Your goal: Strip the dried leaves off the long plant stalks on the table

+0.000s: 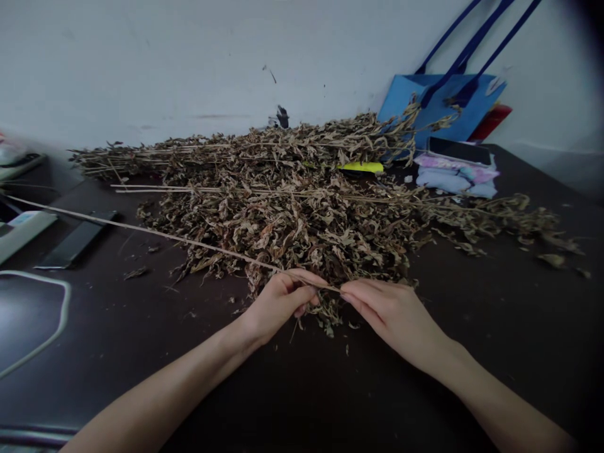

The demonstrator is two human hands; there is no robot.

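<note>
A long, thin, dried plant stem (189, 240) runs from the far left down to my two hands. My left hand (283, 299) is closed around it near its right end, thumb pressed against the fingers. Just to the right, my right hand (387, 308) pinches the same stem at its tip, fingertips close to those of my left. Both hands hover at the front edge of a heap of curled dry leaves (302, 233). Behind the heap lies a bundle of leafy dried stalks (245, 151). Two bare stems (155, 189) rest across the heap.
On the dark table (495, 327), a phone (457, 151) lies on a purple packet (455, 173) at the right back, before a blue bag (438, 104). A yellow object (361, 168) pokes from the leaves. At left are a black flat object (78, 239) and a white cable (66, 308).
</note>
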